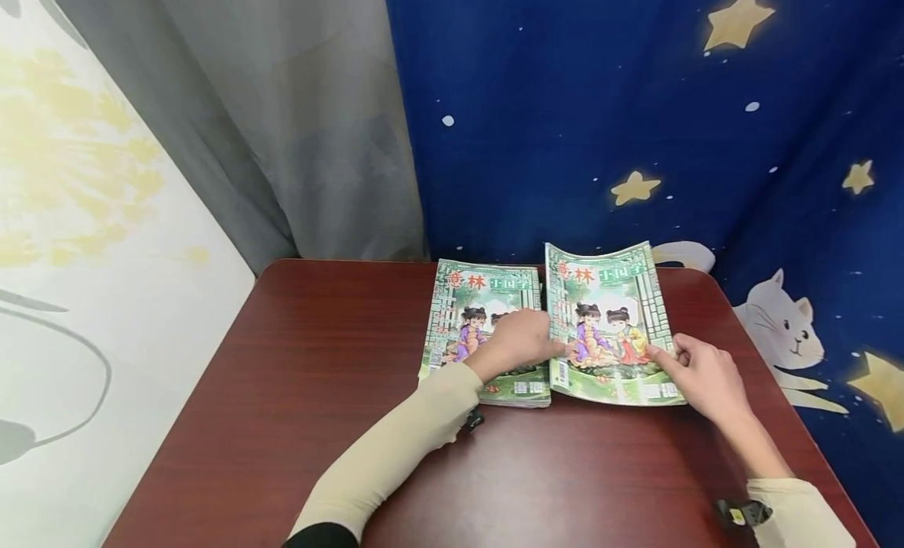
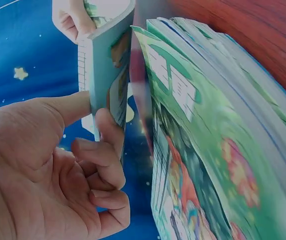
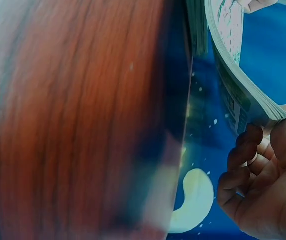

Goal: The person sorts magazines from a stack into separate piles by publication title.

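Both my hands hold one magazine (image 1: 616,297) with a green cover, two cartoon children and red and white Chinese title characters. My left hand (image 1: 521,337) pinches its left edge, thumb on the cover and curled fingers behind, as the left wrist view shows. At the opposite edge my right hand (image 1: 708,378) grips it the same way, and in the right wrist view its pages bow between the hands, above the table. Just left of it lies a stack of magazines (image 1: 452,305) whose top cover looks the same, partly hidden by my left hand and forearm.
The dark red wooden table (image 1: 297,359) extends left and toward me. Behind it hang a grey curtain (image 1: 339,140) and a blue curtain (image 1: 530,140) with stars and a white cat. A white wall (image 1: 85,281) borders the left side.
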The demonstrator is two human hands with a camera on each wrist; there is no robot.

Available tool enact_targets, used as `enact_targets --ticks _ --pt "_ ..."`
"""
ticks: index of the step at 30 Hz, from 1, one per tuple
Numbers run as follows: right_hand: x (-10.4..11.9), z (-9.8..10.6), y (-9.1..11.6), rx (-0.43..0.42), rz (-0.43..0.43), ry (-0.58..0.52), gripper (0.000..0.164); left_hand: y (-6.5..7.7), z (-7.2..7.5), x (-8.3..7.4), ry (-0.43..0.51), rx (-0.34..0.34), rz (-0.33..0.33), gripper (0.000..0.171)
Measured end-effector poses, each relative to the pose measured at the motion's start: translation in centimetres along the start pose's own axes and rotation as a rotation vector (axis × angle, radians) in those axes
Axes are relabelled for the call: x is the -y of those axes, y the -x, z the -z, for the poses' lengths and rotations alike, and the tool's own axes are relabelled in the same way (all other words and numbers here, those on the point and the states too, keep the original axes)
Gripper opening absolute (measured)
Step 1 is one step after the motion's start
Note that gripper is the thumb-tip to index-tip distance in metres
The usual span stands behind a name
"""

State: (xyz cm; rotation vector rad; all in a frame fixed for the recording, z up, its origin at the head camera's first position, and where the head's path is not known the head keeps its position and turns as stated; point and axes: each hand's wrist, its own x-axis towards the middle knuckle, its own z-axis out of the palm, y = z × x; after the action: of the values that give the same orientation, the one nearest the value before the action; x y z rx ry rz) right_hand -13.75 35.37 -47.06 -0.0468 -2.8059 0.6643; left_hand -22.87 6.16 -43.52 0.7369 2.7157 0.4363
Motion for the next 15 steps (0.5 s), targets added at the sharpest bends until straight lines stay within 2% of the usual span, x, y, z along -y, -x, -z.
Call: enact_targets --ticks 3,6,15 --pt "-1.1 0.4 0.2 -0.016 -0.01 -0.009 0.051 -0.9 -0.6 -1.2 -0.025 -0.018 -0.023 0.064" --pt "-1.9 0.4 0.2 -0.014 -0.014 -0.014 0.05 -1.5 -1.2 -2.1 -0.091 -0.023 -0.027 0.061" --pt "-3.4 0.1 0.3 0.054 -0.039 0.018 0.051 -2.6 -2.7 -3.7 -0.228 0.006 0.01 0.056"
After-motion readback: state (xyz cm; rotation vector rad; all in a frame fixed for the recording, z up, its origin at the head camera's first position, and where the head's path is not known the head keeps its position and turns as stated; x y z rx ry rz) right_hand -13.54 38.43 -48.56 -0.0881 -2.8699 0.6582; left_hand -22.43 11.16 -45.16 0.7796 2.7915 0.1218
